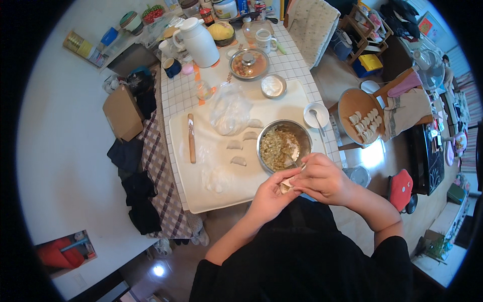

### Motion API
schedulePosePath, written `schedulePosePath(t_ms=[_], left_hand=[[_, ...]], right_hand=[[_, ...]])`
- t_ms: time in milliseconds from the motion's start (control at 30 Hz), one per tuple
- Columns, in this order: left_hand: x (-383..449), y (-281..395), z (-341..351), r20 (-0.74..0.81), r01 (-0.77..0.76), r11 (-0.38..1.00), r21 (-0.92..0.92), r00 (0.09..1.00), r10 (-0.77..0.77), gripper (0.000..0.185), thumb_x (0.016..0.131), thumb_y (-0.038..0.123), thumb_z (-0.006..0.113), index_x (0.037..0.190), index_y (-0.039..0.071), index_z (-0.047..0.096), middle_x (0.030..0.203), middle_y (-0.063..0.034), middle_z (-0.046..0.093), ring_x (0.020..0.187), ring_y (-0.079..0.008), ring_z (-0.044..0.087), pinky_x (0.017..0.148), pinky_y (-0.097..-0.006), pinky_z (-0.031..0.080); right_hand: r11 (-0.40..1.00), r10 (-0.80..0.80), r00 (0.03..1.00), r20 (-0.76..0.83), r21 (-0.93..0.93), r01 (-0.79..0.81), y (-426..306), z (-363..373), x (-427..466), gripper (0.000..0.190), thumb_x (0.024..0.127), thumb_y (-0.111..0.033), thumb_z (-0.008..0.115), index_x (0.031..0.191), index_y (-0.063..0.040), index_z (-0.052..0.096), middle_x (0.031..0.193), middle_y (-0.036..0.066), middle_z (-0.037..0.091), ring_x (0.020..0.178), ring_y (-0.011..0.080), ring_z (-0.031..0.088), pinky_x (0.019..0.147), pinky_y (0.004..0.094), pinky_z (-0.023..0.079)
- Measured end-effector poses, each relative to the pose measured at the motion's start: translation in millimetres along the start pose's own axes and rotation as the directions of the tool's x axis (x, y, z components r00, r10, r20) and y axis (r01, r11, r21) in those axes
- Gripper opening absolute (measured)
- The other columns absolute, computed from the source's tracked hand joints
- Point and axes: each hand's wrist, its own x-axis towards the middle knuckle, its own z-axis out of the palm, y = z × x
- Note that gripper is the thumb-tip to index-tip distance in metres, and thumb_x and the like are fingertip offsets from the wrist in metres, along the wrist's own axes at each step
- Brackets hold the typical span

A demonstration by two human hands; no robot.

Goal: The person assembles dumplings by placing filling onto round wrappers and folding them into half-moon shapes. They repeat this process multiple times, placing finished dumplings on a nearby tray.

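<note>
Both hands meet at the near rim of a steel bowl point(260, 151) of chopped filling point(277, 145). My left hand point(269, 196) cups a dumpling wrapper point(285, 185) from below, and some filling shows at its edge. My right hand point(324, 181) pinches the same wrapper between thumb and fingers, covering part of it. A utensil handle point(293, 162) leans in the bowl beside my right fingers; whether they touch it I cannot tell. Several folded dumplings point(238, 161) lie on the white board point(211, 202), left of the bowl. A wooden rolling pin point(191, 139) rests farther left.
A plastic bag point(230, 109) and small dough pieces point(215, 185) lie on the board. Beyond are a flour bowl point(272, 86), a lidded pan point(249, 64) and a white jug point(198, 43). A white bowl with a spoon point(316, 115) stands right. More dumplings point(365, 124) sit on a chair.
</note>
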Motion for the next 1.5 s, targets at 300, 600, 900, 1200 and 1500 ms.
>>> schedulePosePath(t_ms=[300,600,900,1200,1500], left_hand=[[-6.6,8.5,1.7,-0.059,-0.015,0.984,-0.176,0.998,0.005,0.051,0.095,0.002,0.068,0.141,-0.006,0.047,0.133,-0.0204,0.061,0.116,-0.0246,0.066,0.102,-0.0375,0.055],[-7.9,11.2,2.3,-0.015,-0.008,0.971,-0.240,1.000,0.005,0.049,0.097,-0.001,0.064,0.142,-0.005,0.046,0.134,-0.0201,0.061,0.119,-0.0251,0.064,0.106,-0.0379,0.052],[-7.1,9.1,8.2,-0.040,-0.030,0.967,-0.254,0.999,0.021,0.048,0.096,0.004,0.069,0.139,-0.003,0.049,0.128,-0.0211,0.064,0.113,-0.0256,0.068,0.101,-0.0381,0.056],[-10.6,9.6,5.4,-0.013,-0.018,0.965,-0.260,1.000,0.015,0.047,0.098,0.000,0.064,0.141,-0.005,0.046,0.134,-0.0190,0.060,0.122,-0.0238,0.063,0.107,-0.0372,0.051],[-9.6,11.7,6.5,0.014,-0.021,0.959,-0.283,1.000,0.026,0.046,0.099,0.002,0.064,0.141,-0.004,0.047,0.131,-0.0188,0.061,0.119,-0.0236,0.064,0.105,-0.0368,0.053]], right_hand=[[0.954,0.284,0.913,-0.294,-0.011,-0.300,-13.4,-17.7,-25.8,0.050,0.074,-0.036,0.086,0.110,-0.004,0.074,0.101,0.010,0.062,0.091,0.0270,0.058,0.082,0.0371,0.046],[0.962,0.240,0.932,-0.272,-0.065,-0.267,-25.5,-12.2,-31.3,0.054,0.071,-0.026,0.088,0.120,-0.007,0.072,0.105,0.008,0.062,0.097,0.0275,0.056,0.087,0.0384,0.045],[0.927,0.334,0.925,-0.182,0.241,-0.288,-9.2,6.5,-35.1,0.066,0.075,-0.036,0.088,0.126,0.000,0.069,0.110,0.010,0.062,0.103,0.0255,0.056,0.091,0.0369,0.043],[0.973,0.230,0.911,-0.341,0.070,-0.219,-17.0,16.2,-26.7,0.044,0.074,-0.017,0.088,0.114,-0.005,0.076,0.099,0.007,0.065,0.091,0.0268,0.060,0.080,0.0368,0.048],[0.965,0.263,0.873,-0.411,0.096,-0.245,-21.3,22.6,-24.4,0.029,0.075,-0.009,0.085,0.103,-0.005,0.078,0.094,0.007,0.067,0.087,0.0262,0.061,0.075,0.0351,0.049]])
